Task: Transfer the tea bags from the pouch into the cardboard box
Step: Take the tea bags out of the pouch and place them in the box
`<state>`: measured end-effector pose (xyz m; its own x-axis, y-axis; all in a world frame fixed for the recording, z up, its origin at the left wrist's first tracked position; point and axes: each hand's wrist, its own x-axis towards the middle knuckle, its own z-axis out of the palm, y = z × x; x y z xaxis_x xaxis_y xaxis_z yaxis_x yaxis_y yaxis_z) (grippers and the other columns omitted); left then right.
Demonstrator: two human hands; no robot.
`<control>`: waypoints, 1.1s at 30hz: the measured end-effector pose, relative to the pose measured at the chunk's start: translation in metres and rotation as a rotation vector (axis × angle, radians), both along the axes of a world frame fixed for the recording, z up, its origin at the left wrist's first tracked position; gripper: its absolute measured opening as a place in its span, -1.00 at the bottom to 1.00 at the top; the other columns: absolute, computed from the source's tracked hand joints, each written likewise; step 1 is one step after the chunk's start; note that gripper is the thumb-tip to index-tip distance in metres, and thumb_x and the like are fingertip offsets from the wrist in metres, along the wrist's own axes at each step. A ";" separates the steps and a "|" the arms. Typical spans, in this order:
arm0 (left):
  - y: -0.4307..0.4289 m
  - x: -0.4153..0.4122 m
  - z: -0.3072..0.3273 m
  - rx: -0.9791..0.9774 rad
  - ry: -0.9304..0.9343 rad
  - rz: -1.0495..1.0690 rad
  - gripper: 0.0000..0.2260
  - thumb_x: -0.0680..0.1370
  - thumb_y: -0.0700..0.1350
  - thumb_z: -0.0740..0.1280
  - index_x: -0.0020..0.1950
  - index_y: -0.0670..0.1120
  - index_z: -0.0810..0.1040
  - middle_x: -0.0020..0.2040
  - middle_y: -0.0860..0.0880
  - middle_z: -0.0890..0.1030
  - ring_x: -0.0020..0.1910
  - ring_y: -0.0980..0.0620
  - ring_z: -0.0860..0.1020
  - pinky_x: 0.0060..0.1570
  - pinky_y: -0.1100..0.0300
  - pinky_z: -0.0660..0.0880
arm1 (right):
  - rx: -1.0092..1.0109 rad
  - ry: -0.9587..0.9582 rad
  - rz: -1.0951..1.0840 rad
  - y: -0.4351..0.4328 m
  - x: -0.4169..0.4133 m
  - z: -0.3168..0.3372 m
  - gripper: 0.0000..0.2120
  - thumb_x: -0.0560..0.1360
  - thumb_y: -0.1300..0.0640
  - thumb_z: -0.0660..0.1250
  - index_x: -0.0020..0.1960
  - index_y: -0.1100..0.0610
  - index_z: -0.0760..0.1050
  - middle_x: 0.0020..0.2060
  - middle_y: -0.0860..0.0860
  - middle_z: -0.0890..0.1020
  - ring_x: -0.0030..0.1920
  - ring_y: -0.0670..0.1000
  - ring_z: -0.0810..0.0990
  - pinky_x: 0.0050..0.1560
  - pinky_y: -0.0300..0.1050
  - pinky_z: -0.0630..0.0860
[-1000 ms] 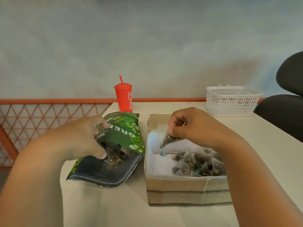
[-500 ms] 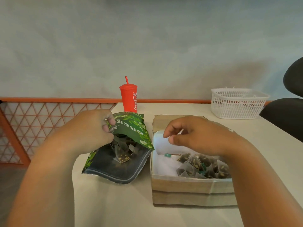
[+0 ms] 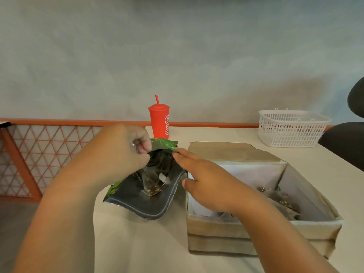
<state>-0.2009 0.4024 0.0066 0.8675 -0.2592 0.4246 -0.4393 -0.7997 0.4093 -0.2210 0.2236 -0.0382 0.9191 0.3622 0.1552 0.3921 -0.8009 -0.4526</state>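
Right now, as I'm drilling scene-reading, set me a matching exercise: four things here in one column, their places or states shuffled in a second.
Things:
1. left hand
2. right hand
3. red Coca-Cola cup
4. white basket

Places or states:
A. stands behind the pouch
B. pinches the pouch's top edge
C. beyond the cardboard box, far right
D. reaches with straight fingers to the pouch mouth

Pairs: 1-B, 2-D, 3-A, 4-C

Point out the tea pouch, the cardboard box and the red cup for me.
pouch [image 3: 137, 201], head view, dark lining by the open mouth.
cardboard box [image 3: 212, 233], head view, near outer wall.
red cup [image 3: 158, 123], head view, side wall under the lid.
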 end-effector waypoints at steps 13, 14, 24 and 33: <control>-0.044 0.056 -0.084 0.487 0.447 0.270 -0.54 0.55 -0.15 0.19 0.44 -0.10 0.20 0.30 -0.15 0.41 0.23 -0.12 0.45 0.24 0.08 0.41 | 0.073 -0.016 -0.003 0.002 -0.001 0.002 -0.41 0.57 0.27 0.09 0.51 -0.04 -0.01 0.49 -0.21 -0.03 0.48 -0.17 -0.05 0.26 -0.43 -0.11; -0.039 0.060 -0.088 0.447 0.428 0.292 -0.58 0.54 -0.16 0.21 0.40 -0.09 0.26 0.25 -0.13 0.46 0.18 -0.09 0.48 0.19 0.11 0.44 | 0.071 -0.013 0.001 0.002 -0.002 0.003 -0.41 0.57 0.27 0.09 0.51 -0.04 -0.01 0.49 -0.21 -0.03 0.48 -0.17 -0.05 0.26 -0.43 -0.11; -0.036 0.056 -0.067 0.534 0.317 0.343 -0.82 0.52 -0.15 0.27 0.08 -0.08 0.58 -0.06 -0.05 0.61 -0.14 0.01 0.55 -0.14 0.25 0.47 | 0.072 -0.018 0.007 0.001 -0.002 0.004 -0.43 0.58 0.25 0.10 0.51 -0.05 0.00 0.49 -0.22 -0.02 0.48 -0.17 -0.04 0.24 -0.44 -0.11; -0.045 0.010 -0.017 0.409 0.117 0.203 -0.86 0.56 -0.12 0.22 0.01 -0.11 0.55 -0.14 -0.03 0.52 0.00 -0.03 0.56 -0.13 0.25 0.41 | 0.077 -0.029 -0.008 0.001 -0.001 0.003 -0.43 0.57 0.26 0.11 0.51 -0.03 0.02 0.50 -0.19 0.00 0.48 -0.12 0.03 0.21 -0.43 -0.05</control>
<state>-0.1909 0.3569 -0.0105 0.9539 -0.2049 0.2191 -0.2268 -0.9707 0.0797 -0.2221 0.2243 -0.0352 0.9164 0.3413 0.2089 0.4000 -0.7674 -0.5011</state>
